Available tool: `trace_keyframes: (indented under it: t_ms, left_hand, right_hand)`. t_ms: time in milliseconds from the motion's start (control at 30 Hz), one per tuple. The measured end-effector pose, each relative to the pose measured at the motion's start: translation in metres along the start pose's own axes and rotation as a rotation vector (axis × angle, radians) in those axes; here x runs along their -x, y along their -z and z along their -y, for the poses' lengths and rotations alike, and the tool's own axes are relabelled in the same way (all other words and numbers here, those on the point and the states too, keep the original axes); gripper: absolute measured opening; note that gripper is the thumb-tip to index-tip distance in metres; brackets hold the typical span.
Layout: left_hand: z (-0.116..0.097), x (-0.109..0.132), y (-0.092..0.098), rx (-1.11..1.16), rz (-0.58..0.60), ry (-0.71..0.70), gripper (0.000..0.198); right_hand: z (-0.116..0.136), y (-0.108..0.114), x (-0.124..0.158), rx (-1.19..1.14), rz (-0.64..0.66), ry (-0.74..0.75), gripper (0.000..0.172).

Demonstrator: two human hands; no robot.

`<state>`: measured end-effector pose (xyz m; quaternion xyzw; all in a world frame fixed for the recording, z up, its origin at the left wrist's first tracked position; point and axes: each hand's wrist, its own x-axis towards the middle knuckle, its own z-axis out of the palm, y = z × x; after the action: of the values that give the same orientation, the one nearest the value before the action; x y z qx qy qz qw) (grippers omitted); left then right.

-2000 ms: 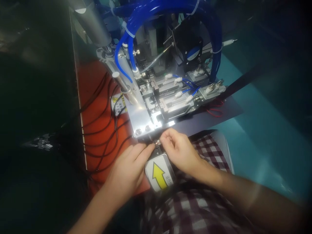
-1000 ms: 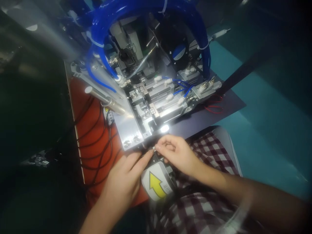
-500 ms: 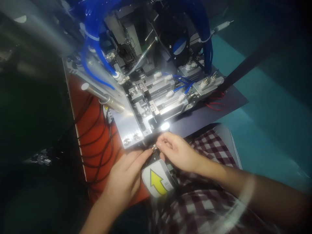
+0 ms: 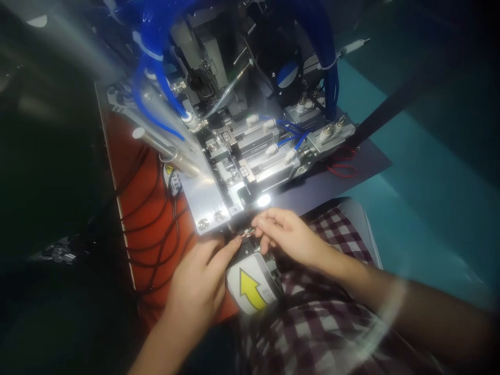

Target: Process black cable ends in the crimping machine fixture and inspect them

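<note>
At the front end of a metal machine fixture (image 4: 234,195), both hands meet around a small pale piece (image 4: 247,232) with thin wire-like strands. My left hand (image 4: 199,276) comes from the lower left, a fingertip touching the left side of this piece; its other fingers are mostly hidden. My right hand (image 4: 289,234) is to the right, thumb and forefinger pinched at the strands, the other fingers curled. Just below the fingertips lies a dark block, and nearer me a white label with a yellow arrow (image 4: 252,289). What exactly the fingertips hold is too small to tell.
Blue air tubes (image 4: 154,57) arch over the machine. A metal post (image 4: 154,146) rises left of the fixture. Black cables (image 4: 156,224) cross the orange-red board (image 4: 140,192). A bright light spot (image 4: 264,200) shines just behind my right hand. A checked cloth (image 4: 312,312) covers my lap.
My right hand has drawn slightly away from my left fingertip, so more of the small piece and its strands shows. My left hand stays almost in place. The view has shifted slightly.
</note>
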<state>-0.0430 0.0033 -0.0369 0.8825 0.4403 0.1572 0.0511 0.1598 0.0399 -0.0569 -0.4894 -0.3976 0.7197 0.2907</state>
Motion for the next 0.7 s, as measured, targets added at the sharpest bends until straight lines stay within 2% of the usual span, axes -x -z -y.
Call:
trace_keyframes:
  t_ms: [200,300,467,533,633,700]
  left_hand:
    - [0.0,0.003,-0.002,0.009,-0.002,0.009,0.032]
    - [-0.001,0.003,-0.001,0.005,-0.009,-0.007,0.03]
    - [0.0,0.003,-0.001,-0.003,-0.012,-0.011,0.032]
    - [0.001,0.003,-0.001,-0.007,-0.009,-0.013,0.033]
    - [0.001,0.001,0.0,-0.008,-0.012,-0.024,0.032]
    - [0.0,0.0,0.0,-0.012,-0.019,-0.025,0.031]
  right_hand:
    - [-0.003,-0.007,0.0,0.03,-0.023,0.011,0.012]
    - [0.0,-0.009,0.001,0.121,0.002,0.016,0.012]
    - [0.0,-0.013,0.006,0.422,-0.165,0.26,0.013]
    - [-0.005,-0.012,0.007,0.346,-0.16,0.241,0.012]
    - [-0.012,-0.007,0.006,0.092,-0.099,0.102,0.015]
    - [-0.013,-0.004,0.006,-0.008,-0.082,0.061,0.018]
